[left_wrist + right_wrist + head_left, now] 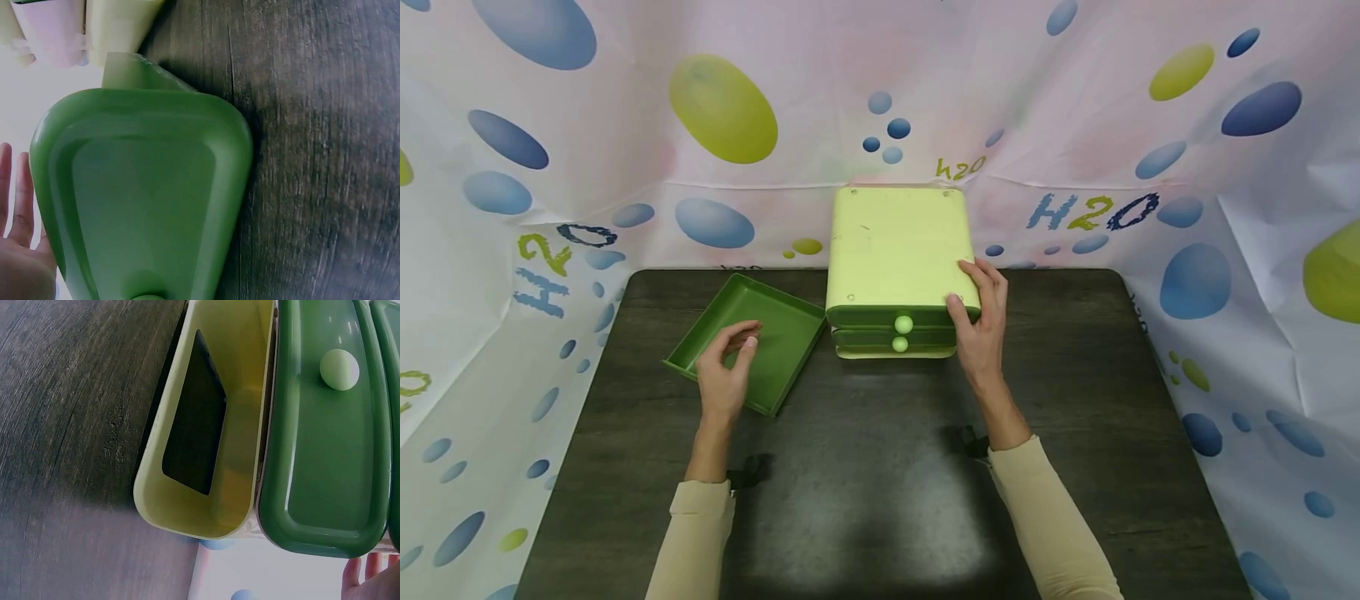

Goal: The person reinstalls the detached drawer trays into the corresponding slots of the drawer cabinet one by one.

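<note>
A pale yellow-green drawer cabinet (898,242) stands at the table's back edge, with two green drawers (331,444) in it. Each front has a round pale green knob (339,369). Below them the lowest slot (240,425) is open and bare. My right hand (983,329) grips the cabinet's front right corner, thumb at the top's front edge and fingers bent over the side. A loose green drawer (782,350) lies at an angle to the left of the cabinet. Over its near left side my left hand (726,367) hovers with loosely bent fingers, holding nothing.
The dark wood-grain table (865,483) spreads in front of the cabinet and to both sides. A white sheet with coloured bubbles and lettering (820,100) hangs behind and along both sides. The loose drawer's far right corner lies right beside the cabinet.
</note>
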A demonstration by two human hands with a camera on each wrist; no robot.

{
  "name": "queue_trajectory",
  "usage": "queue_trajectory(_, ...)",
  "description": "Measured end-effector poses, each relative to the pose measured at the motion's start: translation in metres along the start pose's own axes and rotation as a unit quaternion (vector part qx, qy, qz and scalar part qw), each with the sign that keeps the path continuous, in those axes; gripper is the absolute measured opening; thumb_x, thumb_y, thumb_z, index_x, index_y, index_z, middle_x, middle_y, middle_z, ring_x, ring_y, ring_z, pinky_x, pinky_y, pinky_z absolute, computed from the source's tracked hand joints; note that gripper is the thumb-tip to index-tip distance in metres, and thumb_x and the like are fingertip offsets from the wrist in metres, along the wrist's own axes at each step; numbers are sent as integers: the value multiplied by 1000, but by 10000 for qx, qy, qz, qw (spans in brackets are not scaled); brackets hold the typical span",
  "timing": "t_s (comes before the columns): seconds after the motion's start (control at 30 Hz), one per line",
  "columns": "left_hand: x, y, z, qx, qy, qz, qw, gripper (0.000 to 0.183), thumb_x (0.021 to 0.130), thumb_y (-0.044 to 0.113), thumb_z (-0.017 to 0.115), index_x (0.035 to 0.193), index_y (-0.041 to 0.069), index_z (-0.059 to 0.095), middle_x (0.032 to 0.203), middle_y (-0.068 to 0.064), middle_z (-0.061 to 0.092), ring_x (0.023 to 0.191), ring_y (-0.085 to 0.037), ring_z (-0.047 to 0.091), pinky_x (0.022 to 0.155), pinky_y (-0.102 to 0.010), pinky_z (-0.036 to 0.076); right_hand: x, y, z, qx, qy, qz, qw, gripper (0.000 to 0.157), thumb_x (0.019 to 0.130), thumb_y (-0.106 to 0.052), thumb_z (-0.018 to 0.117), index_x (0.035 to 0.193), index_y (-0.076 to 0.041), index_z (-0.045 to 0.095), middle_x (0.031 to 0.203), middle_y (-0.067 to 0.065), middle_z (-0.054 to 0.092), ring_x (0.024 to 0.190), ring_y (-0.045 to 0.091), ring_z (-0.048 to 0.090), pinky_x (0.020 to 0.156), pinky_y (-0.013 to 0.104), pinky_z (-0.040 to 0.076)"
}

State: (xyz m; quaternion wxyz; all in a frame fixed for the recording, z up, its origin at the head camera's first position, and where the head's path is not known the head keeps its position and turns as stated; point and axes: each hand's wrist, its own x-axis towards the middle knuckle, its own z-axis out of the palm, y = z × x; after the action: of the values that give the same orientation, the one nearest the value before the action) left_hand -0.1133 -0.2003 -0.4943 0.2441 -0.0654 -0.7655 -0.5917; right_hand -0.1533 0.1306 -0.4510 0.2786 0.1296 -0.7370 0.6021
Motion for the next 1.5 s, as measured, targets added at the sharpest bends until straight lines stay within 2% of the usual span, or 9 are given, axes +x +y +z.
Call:
queue_trajectory(0.1, 0, 0, -1, -5, 77, -48, 10000, 23, 95, -9, 57, 115, -16, 64, 109, -34, 65, 95, -25, 66, 87, -22, 47, 0, 1, 1, 22, 31, -11, 10000, 40, 97, -10, 59, 131, 9, 56, 141, 32, 38, 130, 36, 40, 109, 51, 27)
queue_trajectory(0.3, -4, 1, -5, 136, 132, -99, 9998, 22, 94, -8, 58, 114, -15, 66, 109, -32, 66, 95, -34, 64, 86, -22, 48, 2, 1, 2, -42, 3, -37, 10000, 39, 96, -8, 60, 131, 9, 57, 140, 32, 38, 129, 37, 40, 109, 51, 28)
queue_trajectory(0.5, -10, -8, -13, 654, 224, 86, 9976, 22, 91, -9, 62, 112, -11, 69, 106, -26, 69, 91, -17, 65, 86, -19, 46, 1, 0, 2, -76, -41, -38, 10000, 39, 95, -7, 60, 131, 9, 56, 140, 33, 38, 129, 39, 39, 108, 53, 28)
queue_trajectory(0.73, -20, -41, -26, 1395, 270, 293, 9894, 31, 84, -12, 70, 112, 0, 73, 106, -17, 72, 99, -34, 63, 92, -23, 41, 0, 1, 2, -47, 0, 1, 10000, 40, 95, -8, 60, 132, 8, 57, 140, 31, 38, 129, 38, 39, 109, 53, 27)
queue_trajectory(0.83, -24, -41, -30, 1534, 292, 265, 9874, 31, 84, -10, 70, 113, 2, 73, 108, -15, 72, 104, -34, 62, 93, -24, 39, 0, 1, 2, -35, 16, 16, 10000, 40, 96, -10, 60, 132, 8, 57, 140, 31, 38, 129, 37, 39, 109, 53, 27)
queue_trajectory(1.03, -24, -32, -35, 1384, 305, 134, 9898, 27, 87, -9, 68, 113, -5, 71, 110, -22, 69, 106, -41, 59, 97, -28, 39, 0, 1, 1, -10, 8, 45, 10000, 40, 96, -9, 60, 132, 8, 56, 140, 31, 38, 130, 37, 39, 109, 52, 27)
queue_trajectory(1.2, -25, -40, -46, 1501, 308, 64, 9882, 29, 87, -6, 71, 115, 2, 72, 112, -18, 70, 109, -38, 59, 102, -42, 40, 0, 1, 1, -16, 7, 47, 10000, 40, 96, -9, 60, 132, 8, 56, 140, 31, 38, 129, 38, 39, 109, 53, 27)
queue_trajectory(1.33, -25, -48, -54, 1603, 218, 281, 9864, 30, 82, -7, 75, 110, 4, 75, 111, -17, 70, 111, -40, 58, 110, -58, 28, 0, 1, 1, -33, 14, 32, 10000, 40, 96, -8, 60, 132, 8, 56, 140, 31, 38, 129, 38, 39, 109, 52, 27)
queue_trajectory(1.5, -28, -54, -62, 1766, -12, 481, 9831, 22, 80, 1, 78, 103, 3, 77, 113, -19, 69, 117, -44, 53, 116, -60, 8, 0, 1, 1, 7, 37, 65, 10000, 40, 95, -7, 59, 132, 8, 56, 141, 30, 38, 130, 36, 39, 109, 50, 27)
